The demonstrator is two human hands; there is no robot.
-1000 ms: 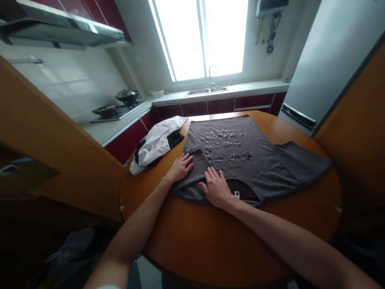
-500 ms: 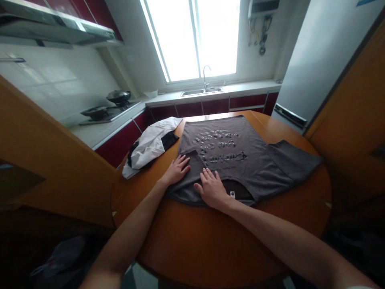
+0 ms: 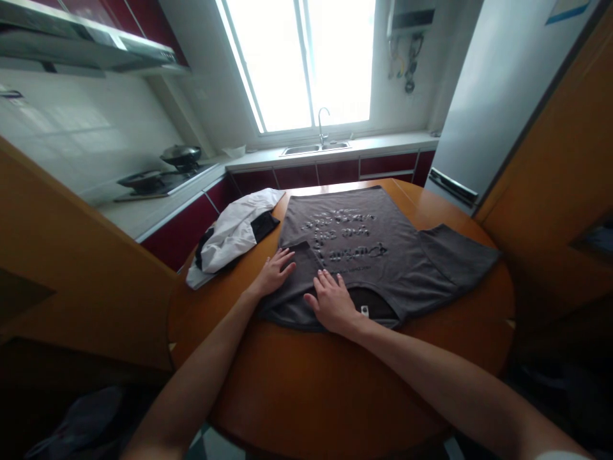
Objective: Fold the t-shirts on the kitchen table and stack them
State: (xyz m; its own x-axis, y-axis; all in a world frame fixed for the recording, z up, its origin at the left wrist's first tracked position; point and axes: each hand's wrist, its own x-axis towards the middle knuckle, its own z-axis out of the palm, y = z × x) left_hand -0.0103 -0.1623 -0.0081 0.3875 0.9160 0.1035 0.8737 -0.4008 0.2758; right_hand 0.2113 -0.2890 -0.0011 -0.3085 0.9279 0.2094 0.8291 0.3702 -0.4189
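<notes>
A dark grey T-shirt (image 3: 397, 236) with shiny lettering lies spread on the round wooden table (image 3: 306, 390), its neckline toward me. The left sleeve is folded inward over the shirt's front, while the right sleeve stretches out to the side. My left hand (image 3: 274, 273) rests open at the shirt's left edge, fingers spread on the folded sleeve. Flat on the fabric beside the neckline is my right hand (image 3: 332, 301), also open, with fingers extended. A small white label (image 3: 364, 311) shows inside the collar.
Left of the shirt lies a crumpled white and black garment (image 3: 234, 233). Beyond the table are a counter with a sink (image 3: 316, 148), and a stove with pans (image 3: 179, 156) at the left. A fridge (image 3: 498, 83) stands at the right, and wooden panels flank the table.
My view has shifted slightly, so the scene sits a little further left. My left hand has slid a bit outward toward the shirt's left edge; my right hand stays nearly in place.
</notes>
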